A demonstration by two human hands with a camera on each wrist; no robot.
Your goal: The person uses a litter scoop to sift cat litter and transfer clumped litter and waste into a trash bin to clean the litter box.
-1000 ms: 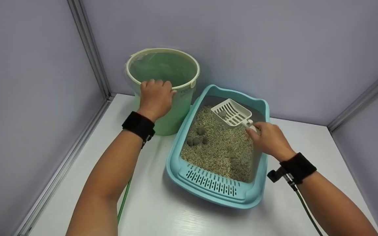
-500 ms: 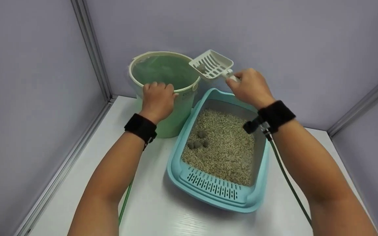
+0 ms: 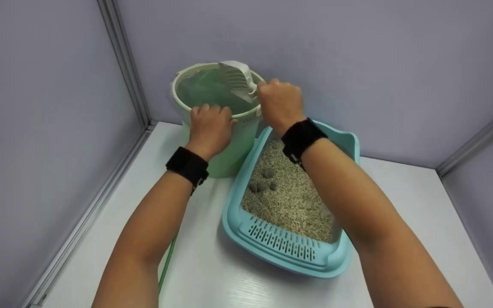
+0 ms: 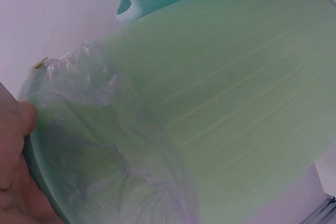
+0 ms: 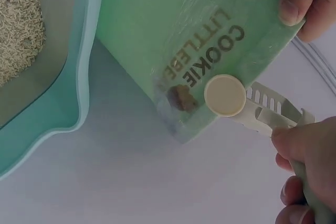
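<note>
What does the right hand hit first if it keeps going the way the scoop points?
Likely nothing solid at first: the right hand holds the scoop tipped over the green bucket's open mouth. Carrying on, it would probably meet the plastic liner inside; depth is unclear.

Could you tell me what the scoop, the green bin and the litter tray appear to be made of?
The scoop looks like hard white matte plastic, moulded with slots. The green bin seems smooth moulded plastic with faint ribs, lined with a thin clear film bag that crinkles at the rim. The litter tray looks like glossy turquoise plastic with a slotted lip.
</note>
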